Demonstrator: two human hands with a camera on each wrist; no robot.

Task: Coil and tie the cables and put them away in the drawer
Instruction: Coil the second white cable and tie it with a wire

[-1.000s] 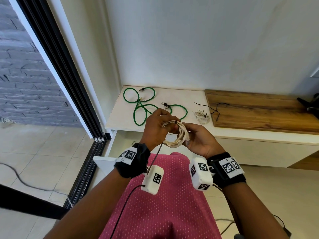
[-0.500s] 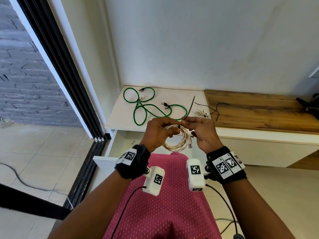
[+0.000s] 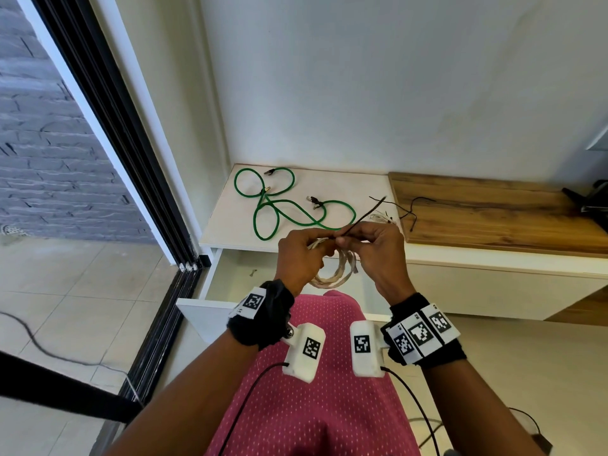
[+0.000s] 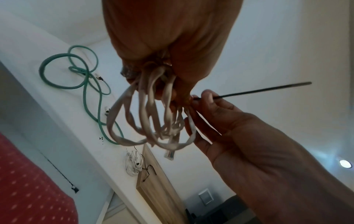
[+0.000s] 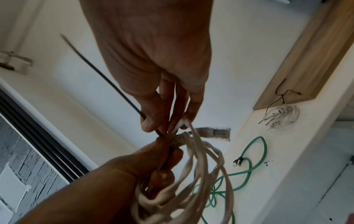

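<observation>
- Head view: left hand grips the top of a coiled off-white flat cable, fingers curled round the bundle; coil hangs below both hands, above the open white drawer.
- Right hand pinches a thin black cable tie between thumb and fingertips right at the top of the coil; the tie's free end sticks up and away to the right.
- On the white cabinet top: loose green patch cable in open loops, uncoiled. Near the wooden board a small bundle of thin white cable, with thin black ties beside it, partly lying on the board.
- Left wrist view: left hand fingers closed round the off-white loops, a plug end dangling at the bottom. Right hand's fingers pinch the black tie, which runs straight out to the right. Green cable and white bundle lie on the cabinet top behind.
- Right wrist view: right hand thumb and fingertips narrowed onto the tie where it meets the coil; left hand clamps the coil just below. Green cable and white bundle on the cabinet top to the right.
</observation>
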